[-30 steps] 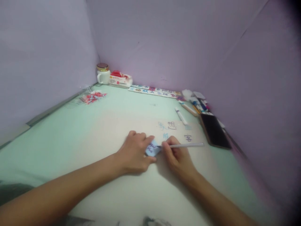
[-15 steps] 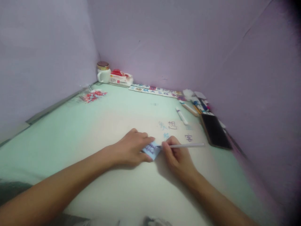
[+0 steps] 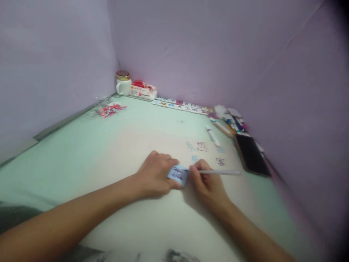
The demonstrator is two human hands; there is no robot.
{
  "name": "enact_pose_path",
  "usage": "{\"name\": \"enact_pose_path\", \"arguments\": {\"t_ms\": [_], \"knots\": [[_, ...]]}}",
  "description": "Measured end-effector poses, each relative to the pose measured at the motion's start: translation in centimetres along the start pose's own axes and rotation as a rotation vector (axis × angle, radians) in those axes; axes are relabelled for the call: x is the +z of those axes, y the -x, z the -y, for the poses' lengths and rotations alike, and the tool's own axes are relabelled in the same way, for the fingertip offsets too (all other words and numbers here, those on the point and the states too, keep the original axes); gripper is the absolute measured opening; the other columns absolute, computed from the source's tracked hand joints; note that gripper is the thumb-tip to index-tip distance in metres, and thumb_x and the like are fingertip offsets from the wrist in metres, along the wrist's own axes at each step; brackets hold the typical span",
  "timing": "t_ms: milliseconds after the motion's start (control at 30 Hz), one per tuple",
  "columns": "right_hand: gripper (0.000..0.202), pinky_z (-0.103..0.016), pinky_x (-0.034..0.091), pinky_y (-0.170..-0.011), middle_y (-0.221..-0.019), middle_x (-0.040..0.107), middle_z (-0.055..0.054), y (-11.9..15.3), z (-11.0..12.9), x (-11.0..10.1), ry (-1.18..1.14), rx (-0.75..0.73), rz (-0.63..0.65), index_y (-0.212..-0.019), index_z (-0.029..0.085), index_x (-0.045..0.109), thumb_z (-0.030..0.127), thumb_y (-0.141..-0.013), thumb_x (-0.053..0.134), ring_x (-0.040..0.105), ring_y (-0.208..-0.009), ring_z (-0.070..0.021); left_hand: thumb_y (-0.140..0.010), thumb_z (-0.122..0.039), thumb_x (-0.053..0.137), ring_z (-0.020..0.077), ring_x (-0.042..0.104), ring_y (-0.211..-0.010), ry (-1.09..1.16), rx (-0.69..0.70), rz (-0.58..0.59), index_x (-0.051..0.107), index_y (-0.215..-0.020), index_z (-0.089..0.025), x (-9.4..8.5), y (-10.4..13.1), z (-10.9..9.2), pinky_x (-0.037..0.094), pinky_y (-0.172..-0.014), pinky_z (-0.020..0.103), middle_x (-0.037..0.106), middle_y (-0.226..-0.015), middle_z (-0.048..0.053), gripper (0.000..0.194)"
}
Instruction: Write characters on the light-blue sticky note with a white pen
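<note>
A small light-blue card [image 3: 178, 175] with dark purple strokes lies at the middle of the table. My left hand [image 3: 159, 173] grips its left side between thumb and fingers. A thin pale pen [image 3: 222, 172] is pinched in my right hand [image 3: 207, 182], its dark tip at the card's upper right corner. Just beyond my right hand, characters in light blue and purple show on the pale surface, among them a purple one [image 3: 201, 146] and another [image 3: 220, 162] to the right.
A black phone [image 3: 252, 154] lies at the right, with a white marker [image 3: 212, 136] and several pens beyond it. Lettered cards [image 3: 180, 105] line the back wall. A white mug [image 3: 124, 86], a tissue pack [image 3: 143, 91] and red-and-white pieces [image 3: 112, 110] are at the back left.
The view has shifted slightly, so everything appears a little further right. The card looks turned a little, and its strokes show more clearly. Both hands keep their holds.
</note>
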State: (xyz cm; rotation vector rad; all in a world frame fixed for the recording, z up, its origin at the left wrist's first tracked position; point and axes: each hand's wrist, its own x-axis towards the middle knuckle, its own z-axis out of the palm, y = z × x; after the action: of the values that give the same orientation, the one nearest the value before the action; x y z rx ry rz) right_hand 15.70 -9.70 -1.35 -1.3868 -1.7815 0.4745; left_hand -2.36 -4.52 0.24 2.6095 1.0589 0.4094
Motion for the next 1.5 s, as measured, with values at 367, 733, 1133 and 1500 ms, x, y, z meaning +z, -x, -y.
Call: {"name": "enact_pose_path", "arguments": {"t_ms": [367, 733, 1133, 1500], "knots": [[0.023, -0.024, 0.03, -0.046, -0.056, 0.039, 0.006, 0.0, -0.1, 0.0, -0.016, 0.008, 0.014, -0.07, 0.022, 0.041, 0.028, -0.092, 0.041, 0.039, -0.049, -0.011, -0.066, -0.051, 0.069, 0.0213, 0.057, -0.074, 0.024, -0.083, -0.07, 0.064, -0.088, -0.021, 0.5, 0.2, -0.5, 0.036, -0.073, 0.039, 0.061, -0.075, 0.0, 0.037], [0.023, -0.024, 0.029, -0.046, -0.056, 0.038, 0.006, 0.2, -0.1, 0.1, -0.01, 0.011, 0.015, -0.07, 0.022, 0.04, 0.028, -0.092, 0.041, 0.038, -0.048, -0.011, -0.065, -0.053, 0.069, 0.022, 0.058, -0.076, 0.032, -0.1, -0.075, 0.061, -0.082, -0.019, 0.4, 0.2, -0.8, 0.038, -0.076, 0.039, 0.063, -0.079, 0.002, 0.039], [0.024, -0.025, 0.03, -0.046, -0.055, 0.038, 0.006, 0.4, 0.2, 0.2, -0.019, 0.032, -0.003, -0.069, 0.023, 0.038, 0.029, -0.092, 0.04, 0.038, -0.048, -0.0111, -0.069, -0.054, 0.064, 0.0226, 0.055, -0.076, -0.041, -0.079, -0.077, 0.057, -0.082, -0.016, 0.5, 0.3, -1.1, 0.038, -0.075, 0.041, 0.061, -0.079, 0.005, 0.041], [0.025, -0.024, 0.029, -0.046, -0.056, 0.037, 0.006, 0.5, 0.3, 0.5, -0.053, 0.063, 0.003, -0.069, 0.022, 0.038, 0.031, -0.092, 0.04, 0.037, -0.049, -0.0108, -0.072, -0.034, 0.063, 0.0238, 0.055, -0.083, 0.04, -0.007, 0.035, 0.061, -0.102, -0.017, -0.5, 0.7, -1.1, 0.041, -0.078, 0.039, 0.057, -0.093, 0.008, 0.034]]}}
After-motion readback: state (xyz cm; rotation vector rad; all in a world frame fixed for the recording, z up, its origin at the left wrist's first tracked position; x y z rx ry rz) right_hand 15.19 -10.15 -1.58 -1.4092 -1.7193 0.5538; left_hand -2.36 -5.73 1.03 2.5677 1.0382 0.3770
